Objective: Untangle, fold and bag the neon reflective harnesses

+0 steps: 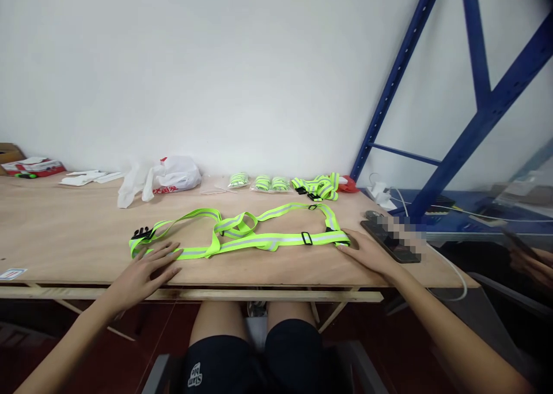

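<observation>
A neon yellow-green reflective strap harness [242, 243] with silver stripes and black buckles lies spread across the wooden table in front of me. My left hand [144, 267] rests on its left end, fingers spread over the lower strap, just below a black side-release buckle [143, 233]. At the opposite end, my right hand [367, 251] touches the strap's corner, its thumb and fingers apart on either side of the band. A black slider [306, 238] sits on the lower strap. One loop of webbing curls up in the middle.
Several bagged rolls of similar strap [262, 182] lie by the wall, beside a loose bundled harness [322, 186]. A white plastic bag [177, 172] is at back left. A phone [391, 239] lies right of my right hand, near a blue metal frame [458, 135]. Another person's hand [533, 264] shows far right.
</observation>
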The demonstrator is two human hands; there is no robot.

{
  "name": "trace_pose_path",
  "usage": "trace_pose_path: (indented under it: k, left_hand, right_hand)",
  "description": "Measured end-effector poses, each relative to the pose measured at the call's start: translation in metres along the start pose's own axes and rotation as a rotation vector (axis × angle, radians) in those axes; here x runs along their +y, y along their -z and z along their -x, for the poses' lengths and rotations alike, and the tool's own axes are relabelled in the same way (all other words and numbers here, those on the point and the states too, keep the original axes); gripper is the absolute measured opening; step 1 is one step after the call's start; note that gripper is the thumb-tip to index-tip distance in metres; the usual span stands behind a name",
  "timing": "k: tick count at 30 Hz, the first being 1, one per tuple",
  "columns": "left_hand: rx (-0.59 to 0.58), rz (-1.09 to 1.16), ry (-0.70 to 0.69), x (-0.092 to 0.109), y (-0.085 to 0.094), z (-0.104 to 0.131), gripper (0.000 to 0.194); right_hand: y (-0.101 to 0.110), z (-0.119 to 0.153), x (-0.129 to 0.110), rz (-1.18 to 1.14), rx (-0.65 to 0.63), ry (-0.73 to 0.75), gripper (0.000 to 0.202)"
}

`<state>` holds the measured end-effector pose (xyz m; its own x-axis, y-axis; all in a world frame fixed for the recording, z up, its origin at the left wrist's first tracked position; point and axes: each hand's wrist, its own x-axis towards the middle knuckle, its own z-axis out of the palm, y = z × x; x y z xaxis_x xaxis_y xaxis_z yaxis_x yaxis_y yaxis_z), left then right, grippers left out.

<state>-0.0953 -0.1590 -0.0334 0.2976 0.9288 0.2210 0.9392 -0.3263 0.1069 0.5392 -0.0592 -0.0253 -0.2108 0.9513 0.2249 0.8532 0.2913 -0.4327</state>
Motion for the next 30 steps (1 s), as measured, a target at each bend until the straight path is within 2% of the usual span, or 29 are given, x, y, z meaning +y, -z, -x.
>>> trace_pose_path:
  k: [6,8,14,17,22,27,30]
  left_hand:
    - [0.008,0.018,0.016,0.003,0.0,-0.002,0.065]
    - [0.008,0.019,0.016,0.005,0.001,-0.002,0.065]
    - [0.029,0.015,0.013,0.007,0.002,-0.001,0.063]
    - [0.04,0.03,0.023,0.006,0.0,-0.001,0.063]
    - [0.026,0.054,0.033,0.004,-0.001,-0.001,0.064]
    - [0.019,0.064,0.028,0.003,0.0,-0.002,0.066]
    - [0.017,0.057,0.026,0.005,0.001,-0.003,0.067]
  right_hand:
    - [-0.015,-0.013,-0.006,0.123,0.086,-0.044,0.054]
    - [-0.018,-0.018,-0.009,0.182,0.079,-0.063,0.055]
    - [-0.01,-0.034,-0.015,0.174,-0.119,0.035,0.06]
    - [-0.005,-0.038,-0.016,0.163,-0.158,0.129,0.065]
    - [-0.004,-0.035,-0.011,0.118,-0.15,0.227,0.067]
    - [0.0,-0.024,-0.011,0.165,-0.116,0.25,0.052]
    - [-0.001,-0.017,-0.015,0.118,-0.088,0.271,0.042]
